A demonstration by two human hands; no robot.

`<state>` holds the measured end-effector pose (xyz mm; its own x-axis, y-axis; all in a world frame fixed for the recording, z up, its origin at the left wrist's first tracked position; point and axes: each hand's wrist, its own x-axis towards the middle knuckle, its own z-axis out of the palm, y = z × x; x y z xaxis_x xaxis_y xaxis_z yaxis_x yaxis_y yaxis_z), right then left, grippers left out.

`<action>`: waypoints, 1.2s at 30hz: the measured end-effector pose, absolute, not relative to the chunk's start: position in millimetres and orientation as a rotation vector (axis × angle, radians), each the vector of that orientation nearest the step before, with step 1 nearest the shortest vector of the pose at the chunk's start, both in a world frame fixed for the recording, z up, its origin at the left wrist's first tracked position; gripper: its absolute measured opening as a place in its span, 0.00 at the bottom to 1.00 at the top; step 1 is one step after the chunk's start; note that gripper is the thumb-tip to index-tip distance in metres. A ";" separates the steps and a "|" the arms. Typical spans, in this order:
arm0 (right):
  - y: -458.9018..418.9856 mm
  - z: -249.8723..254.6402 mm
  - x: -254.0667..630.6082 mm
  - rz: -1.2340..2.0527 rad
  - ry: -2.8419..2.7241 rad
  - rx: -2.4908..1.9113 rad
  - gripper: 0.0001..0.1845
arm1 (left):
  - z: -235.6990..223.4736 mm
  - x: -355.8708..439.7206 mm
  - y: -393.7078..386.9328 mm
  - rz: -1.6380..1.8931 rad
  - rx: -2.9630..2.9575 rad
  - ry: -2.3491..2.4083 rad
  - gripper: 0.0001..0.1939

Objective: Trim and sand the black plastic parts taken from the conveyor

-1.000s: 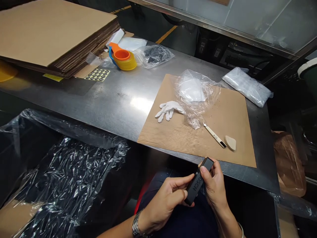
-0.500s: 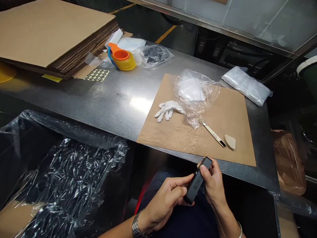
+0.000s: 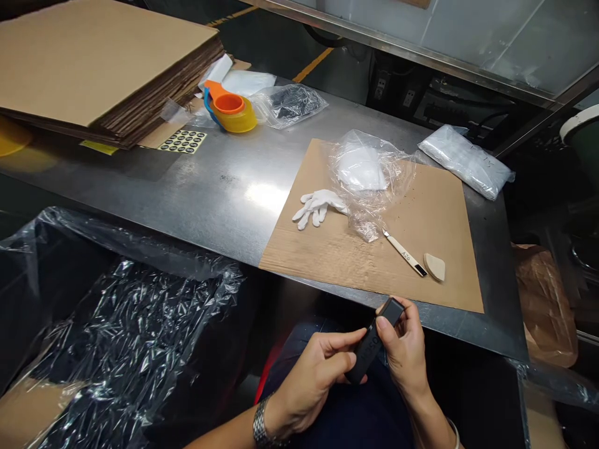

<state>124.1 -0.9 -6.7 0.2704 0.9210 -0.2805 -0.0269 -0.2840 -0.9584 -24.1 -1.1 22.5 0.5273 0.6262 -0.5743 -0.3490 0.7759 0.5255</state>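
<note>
Between my two hands is a black rectangular plastic part (image 3: 369,349) with raised lettering, tilted above my lap near the table's front edge. My left hand (image 3: 322,368) grips its lower end, thumb and fingers closed on it. The upper end is in my right hand (image 3: 405,346), with the thumb pressed on the lettered face. Fingers behind the part are hidden. Beyond, on a cardboard sheet (image 3: 327,262), lie a cutter with a pale handle marked A26 (image 3: 405,252), a small beige pad (image 3: 435,267) and a white glove (image 3: 320,207).
Clear plastic bags with white contents (image 3: 362,168) lie on the cardboard. A wrapped packet (image 3: 468,161) sits at the back right. To the left are an orange tape dispenser (image 3: 230,109), a sticker sheet (image 3: 182,141) and stacked cardboard (image 3: 107,56). A plastic-lined bin (image 3: 126,324) stands lower left.
The black part has turned slightly in my hands, so its lettered face looks darker and less readable. Both hands keep their hold; the things on the table have not moved.
</note>
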 end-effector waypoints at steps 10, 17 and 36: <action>-2.0 -8.8 123.9 1.152 -0.915 -1.575 0.22 | 18.3 -21.7 -3.3 0.616 0.325 0.871 0.18; -3.5 -11.1 124.3 1.109 -0.939 -1.592 0.22 | 13.8 -19.2 -6.1 0.634 0.334 0.876 0.16; -0.5 -17.0 125.7 1.184 -0.885 -1.546 0.18 | 18.8 -18.6 -5.1 0.620 0.327 0.882 0.18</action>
